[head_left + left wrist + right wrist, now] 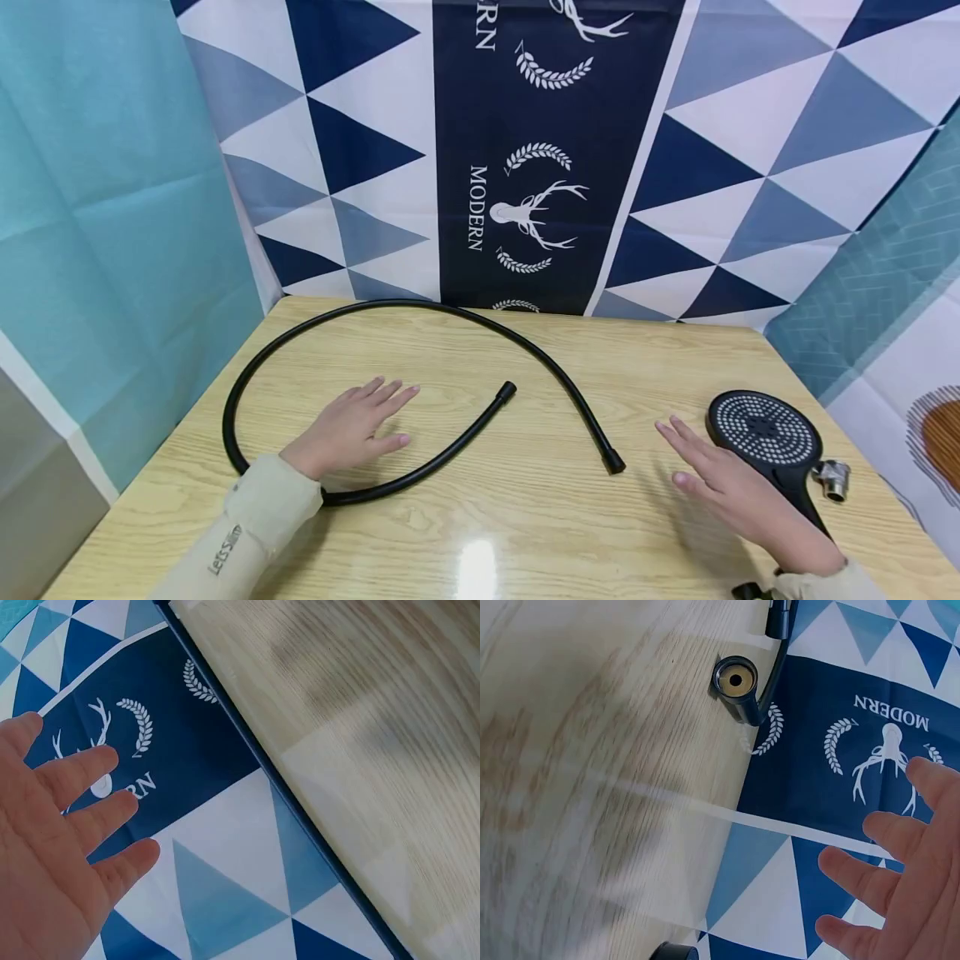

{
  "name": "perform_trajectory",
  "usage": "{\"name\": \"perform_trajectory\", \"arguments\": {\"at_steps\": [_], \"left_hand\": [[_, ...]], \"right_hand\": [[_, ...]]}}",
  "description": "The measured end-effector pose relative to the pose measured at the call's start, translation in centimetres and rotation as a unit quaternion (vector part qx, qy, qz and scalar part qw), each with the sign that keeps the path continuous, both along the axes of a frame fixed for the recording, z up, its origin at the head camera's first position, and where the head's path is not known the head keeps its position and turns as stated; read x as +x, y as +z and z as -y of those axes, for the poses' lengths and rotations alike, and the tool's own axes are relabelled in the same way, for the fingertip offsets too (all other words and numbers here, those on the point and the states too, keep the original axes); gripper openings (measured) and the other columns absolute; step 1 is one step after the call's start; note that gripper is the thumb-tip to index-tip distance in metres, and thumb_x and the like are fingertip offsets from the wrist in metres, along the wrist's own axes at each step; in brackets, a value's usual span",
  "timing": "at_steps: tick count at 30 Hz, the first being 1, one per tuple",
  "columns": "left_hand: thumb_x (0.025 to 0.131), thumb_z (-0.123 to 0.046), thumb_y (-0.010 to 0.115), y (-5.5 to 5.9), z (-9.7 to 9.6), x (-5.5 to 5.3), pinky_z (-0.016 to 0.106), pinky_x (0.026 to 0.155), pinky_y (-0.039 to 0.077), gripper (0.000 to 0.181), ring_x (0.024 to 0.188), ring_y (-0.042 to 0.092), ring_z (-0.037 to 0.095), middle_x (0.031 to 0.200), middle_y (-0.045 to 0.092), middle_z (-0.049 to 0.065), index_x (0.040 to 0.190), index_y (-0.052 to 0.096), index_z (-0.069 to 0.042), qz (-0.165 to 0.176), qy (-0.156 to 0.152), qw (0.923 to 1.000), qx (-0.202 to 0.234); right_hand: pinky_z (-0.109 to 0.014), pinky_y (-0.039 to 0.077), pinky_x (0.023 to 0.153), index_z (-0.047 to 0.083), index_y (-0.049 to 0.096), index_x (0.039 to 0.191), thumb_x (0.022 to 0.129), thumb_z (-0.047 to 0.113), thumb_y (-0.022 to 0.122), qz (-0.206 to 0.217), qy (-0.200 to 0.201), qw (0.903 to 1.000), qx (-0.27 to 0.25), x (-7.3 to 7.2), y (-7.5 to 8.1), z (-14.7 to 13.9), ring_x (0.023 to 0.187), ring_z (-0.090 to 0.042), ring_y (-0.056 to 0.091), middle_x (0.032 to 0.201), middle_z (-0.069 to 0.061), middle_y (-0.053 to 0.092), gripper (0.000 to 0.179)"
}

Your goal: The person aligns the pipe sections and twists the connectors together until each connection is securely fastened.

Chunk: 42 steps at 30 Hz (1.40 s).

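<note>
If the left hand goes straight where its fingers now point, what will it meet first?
Probably the black hose, at its far stretch; depth is unclear, so the left hand might pass above it.

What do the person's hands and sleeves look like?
The left hand and right hand are gloveless. The cream fabric left sleeve has a gathered cuff and dark lettering starting "Let's"; the cream fabric right sleeve is mostly cropped, beside a black object.

Curtained indoor space, patterned cloth (pixel 536 125), wooden table (pixel 570 525)
</note>
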<state>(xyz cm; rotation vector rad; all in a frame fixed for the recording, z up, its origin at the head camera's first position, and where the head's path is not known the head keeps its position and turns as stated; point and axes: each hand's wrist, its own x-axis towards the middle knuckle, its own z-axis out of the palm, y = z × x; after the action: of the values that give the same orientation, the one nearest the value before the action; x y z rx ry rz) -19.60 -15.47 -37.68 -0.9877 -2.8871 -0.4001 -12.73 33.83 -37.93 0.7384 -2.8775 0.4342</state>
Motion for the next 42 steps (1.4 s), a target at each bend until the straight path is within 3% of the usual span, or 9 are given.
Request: {"name": "perform_trajectory", "arguments": {"at_steps": [4,12,16,19,27,34,38,40,42], "left_hand": [[0.099,-0.038,0.054,-0.1,-0.2,-0.5,0.060,0.105,0.031,0.061,0.134,0.039,0.045,0.144,0.045,0.021,0.150,0.036,-0.010,0.056,-0.028,0.9971,0.044],[0.104,-0.036,0.045,-0.4,-0.9,-1.8,0.055,0.107,0.032,0.061,0.134,0.041,0.039,0.147,0.041,0.021,0.152,0.027,-0.005,0.179,-0.068,0.9742,0.119],[0.104,-0.037,0.044,-0.2,-1.4,-2.1,0.054,0.107,0.033,0.061,0.135,0.040,0.038,0.149,0.040,0.021,0.153,0.026,-0.005,0.196,-0.079,0.9696,0.123],[0.104,-0.038,0.044,0.0,-1.8,-2.3,0.053,0.107,0.035,0.062,0.135,0.040,0.038,0.149,0.039,0.021,0.153,0.026,-0.005,0.202,-0.084,0.9686,0.118],[0.103,-0.045,0.043,0.2,-2.8,-2.9,0.051,0.108,0.034,0.065,0.135,0.042,0.036,0.154,0.033,0.014,0.153,0.026,-0.008,0.209,-0.084,0.9700,0.092],[0.103,-0.044,0.043,0.1,-3.2,-2.9,0.052,0.108,0.034,0.064,0.134,0.042,0.037,0.155,0.032,0.014,0.153,0.027,-0.008,0.209,-0.083,0.9708,0.082],[0.103,-0.042,0.043,-0.1,-3.5,-2.9,0.051,0.107,0.035,0.063,0.135,0.041,0.036,0.155,0.032,0.013,0.153,0.027,-0.007,0.214,-0.088,0.9691,0.084],[0.103,-0.043,0.042,-0.2,-3.7,-3.0,0.051,0.107,0.034,0.064,0.135,0.041,0.036,0.155,0.032,0.013,0.153,0.027,-0.007,0.215,-0.089,0.9691,0.083],[0.103,-0.044,0.042,-0.2,-3.8,-3.1,0.051,0.108,0.034,0.064,0.134,0.042,0.036,0.155,0.032,0.013,0.153,0.026,-0.008,0.217,-0.088,0.9684,0.084]], "right_hand": [[-0.065,0.043,0.082,0.023,0.029,0.154,0.101,0.024,0.052,-0.015,0.013,0.9998,-0.010,0.1,-0.2,-0.3,0.112,-0.054,0.053,0.142,-0.034,0.040,0.058],[-0.057,0.044,0.084,0.019,0.031,0.153,0.101,0.019,0.053,-0.016,-0.007,0.9998,-0.004,0.7,-0.2,-1.4,0.116,-0.049,0.054,0.145,-0.029,0.039,0.057],[-0.022,0.032,0.106,0.026,0.027,0.154,0.102,0.015,0.049,-0.010,-0.011,0.9992,-0.037,1.2,-0.2,-2.5,0.140,-0.014,0.031,0.158,0.009,0.018,0.057],[0.002,0.010,0.097,0.036,0.024,0.153,0.105,0.013,0.041,-0.014,0.009,0.9960,-0.087,1.3,-0.3,-3.3,0.133,0.018,0.010,0.149,0.035,0.007,0.056],[-0.004,-0.004,0.100,0.049,0.017,0.148,0.106,0.007,0.033,-0.034,-0.018,0.9959,-0.082,2.2,-0.4,-6.0,0.129,0.022,-0.002,0.143,0.042,0.003,0.061],[-0.003,-0.006,0.094,0.054,0.018,0.144,0.109,0.014,0.021,0.049,-0.024,0.9885,-0.141,2.3,-1.3,-8.3,0.125,0.027,0.002,0.140,0.046,0.007,0.054],[0.003,0.004,0.089,0.040,0.026,0.150,0.107,0.010,0.029,0.076,-0.047,0.9847,-0.150,2.8,-1.4,-9.3,0.123,0.030,0.006,0.139,0.047,0.011,0.052],[-0.006,0.000,0.102,0.031,0.028,0.153,0.106,0.010,0.036,0.100,-0.070,0.9788,-0.164,3.1,-1.4,-9.7,0.121,0.031,0.007,0.137,0.048,0.013,0.052],[-0.034,0.000,0.118,0.025,0.029,0.153,0.104,0.011,0.042,0.120,-0.100,0.9725,-0.173,3.4,-1.4,-10.0,0.119,0.031,0.006,0.134,0.049,0.013,0.053]]}}
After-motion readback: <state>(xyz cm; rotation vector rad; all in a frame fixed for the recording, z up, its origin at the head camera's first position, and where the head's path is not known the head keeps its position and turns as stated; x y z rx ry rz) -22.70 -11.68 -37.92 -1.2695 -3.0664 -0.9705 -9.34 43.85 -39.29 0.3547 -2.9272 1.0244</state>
